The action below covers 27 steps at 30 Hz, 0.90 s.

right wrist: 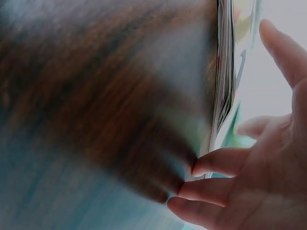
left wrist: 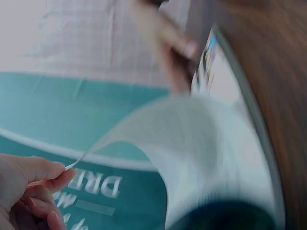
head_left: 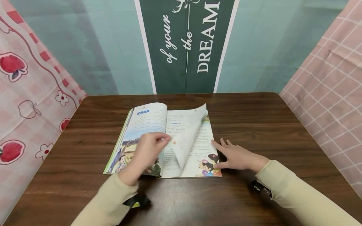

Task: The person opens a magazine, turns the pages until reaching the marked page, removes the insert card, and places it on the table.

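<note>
An open magazine (head_left: 144, 125) lies on the table with text and coloured drawings on its pages. My left hand (head_left: 148, 149) pinches the edge of one page (head_left: 190, 136) between thumb and forefinger. That page arches up from the right side of the magazine and curls toward the left. In the left wrist view the pinched page (left wrist: 168, 124) bows in a wide curve away from the fingertips (left wrist: 56, 170). My right hand (head_left: 237, 157) rests at the magazine's right edge with its fingers spread. Stacked page edges (right wrist: 224, 62) show beside it in the right wrist view.
The magazine lies on a dark brown wooden table (head_left: 254, 122). Behind it hangs a teal and green cloth (head_left: 186, 78) with white lettering. A red apple-print cloth (head_left: 28, 94) borders the left, a pink checked cloth (head_left: 331, 94) the right.
</note>
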{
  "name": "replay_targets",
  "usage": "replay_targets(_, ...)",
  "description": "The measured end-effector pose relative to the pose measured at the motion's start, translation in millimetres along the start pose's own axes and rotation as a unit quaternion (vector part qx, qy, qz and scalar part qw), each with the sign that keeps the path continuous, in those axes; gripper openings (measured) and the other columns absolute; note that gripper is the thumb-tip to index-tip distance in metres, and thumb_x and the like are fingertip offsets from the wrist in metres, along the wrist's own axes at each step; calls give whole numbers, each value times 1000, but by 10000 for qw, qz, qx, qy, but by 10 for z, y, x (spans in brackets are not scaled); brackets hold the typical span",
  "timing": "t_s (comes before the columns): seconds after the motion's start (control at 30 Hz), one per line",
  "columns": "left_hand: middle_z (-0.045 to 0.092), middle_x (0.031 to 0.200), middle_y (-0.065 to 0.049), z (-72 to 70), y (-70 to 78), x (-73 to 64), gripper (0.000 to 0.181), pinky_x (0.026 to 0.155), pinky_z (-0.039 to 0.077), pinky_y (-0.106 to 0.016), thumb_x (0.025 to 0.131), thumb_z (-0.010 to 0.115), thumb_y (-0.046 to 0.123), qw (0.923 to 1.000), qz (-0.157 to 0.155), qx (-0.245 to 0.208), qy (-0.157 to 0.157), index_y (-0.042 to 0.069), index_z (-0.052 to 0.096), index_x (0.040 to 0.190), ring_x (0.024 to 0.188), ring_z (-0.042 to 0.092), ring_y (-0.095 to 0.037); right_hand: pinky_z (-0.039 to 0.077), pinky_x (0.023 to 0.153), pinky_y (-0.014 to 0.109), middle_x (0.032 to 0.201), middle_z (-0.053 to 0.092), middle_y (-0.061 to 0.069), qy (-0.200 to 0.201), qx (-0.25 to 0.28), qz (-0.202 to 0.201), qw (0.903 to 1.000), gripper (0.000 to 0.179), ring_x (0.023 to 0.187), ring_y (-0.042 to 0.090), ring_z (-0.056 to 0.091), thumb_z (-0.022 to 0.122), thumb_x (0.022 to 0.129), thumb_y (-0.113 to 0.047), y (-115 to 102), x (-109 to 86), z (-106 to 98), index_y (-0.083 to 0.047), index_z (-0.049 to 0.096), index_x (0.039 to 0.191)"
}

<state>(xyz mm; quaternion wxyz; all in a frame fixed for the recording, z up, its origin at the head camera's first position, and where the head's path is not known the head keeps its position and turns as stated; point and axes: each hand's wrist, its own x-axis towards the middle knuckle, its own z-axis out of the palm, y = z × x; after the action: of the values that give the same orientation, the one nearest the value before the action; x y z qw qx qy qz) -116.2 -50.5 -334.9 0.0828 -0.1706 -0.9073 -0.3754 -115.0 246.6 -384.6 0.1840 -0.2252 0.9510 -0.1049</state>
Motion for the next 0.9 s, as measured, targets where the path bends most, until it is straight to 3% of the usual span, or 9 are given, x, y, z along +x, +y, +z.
replay_targets(0.1, 61, 67, 4, -264, -214, -137, 13, 48, 38, -25, 79, 60, 22, 9992, -141, -9, 368, 12, 69, 79, 48, 45, -7, 33, 82, 49, 133, 13, 29, -71, -117, -56, 9999, 95, 117, 46, 16, 46, 63, -71, -11, -10, 29, -21, 14, 137)
replay_targets(0.23, 57, 58, 6, -535, -469, -362, 14, 45, 35, -21, 77, 62, 24, 9952, -317, 395, 834, 11, 69, 76, 47, 43, -5, 34, 81, 50, 133, 8, 30, -153, -131, -93, 9998, 97, 117, 48, 11, 48, 60, -72, -28, -49, 47, -22, 16, 137)
replay_targets(0.4, 45, 48, 8, -800, -703, -621, 16, 42, 29, -21, 76, 63, 27, 9880, -683, 1027, 931, 12, 68, 75, 42, 34, -5, 32, 82, 51, 132, 9, 32, -3, -262, -188, 9995, 96, 116, 50, 11, 47, 60, -72, -36, -80, 78, -19, 20, 136)
replay_targets(0.6, 50, 49, 7, -970, -880, -801, 21, 44, 30, -26, 77, 61, 31, 9794, -1111, 1640, 397, 12, 68, 76, 45, 36, -9, 33, 81, 51, 131, 11, 33, 57, -327, -170, 9993, 95, 115, 51, 14, 46, 60, -72, -52, -70, 102, -19, 22, 135)
replay_targets(0.8, 55, 60, 5, -1015, -979, -816, 23, 44, 29, -28, 78, 57, 37, 9653, -1668, 1844, -794, 18, 68, 82, 52, 39, -12, 33, 81, 52, 130, 18, 31, 170, -396, -76, 9990, 89, 114, 49, 20, 44, 62, -72, -59, -35, 92, -22, 28, 133)
replay_targets(0.9, 58, 69, 4, -1019, -987, -802, 23, 44, 32, -30, 78, 56, 39, 9576, -1766, 1913, -1231, 19, 67, 83, 57, 44, -13, 33, 81, 52, 128, 23, 31, 304, -413, -126, 9986, 82, 113, 48, 25, 44, 66, -69, -58, -24, 77, -21, 33, 131)
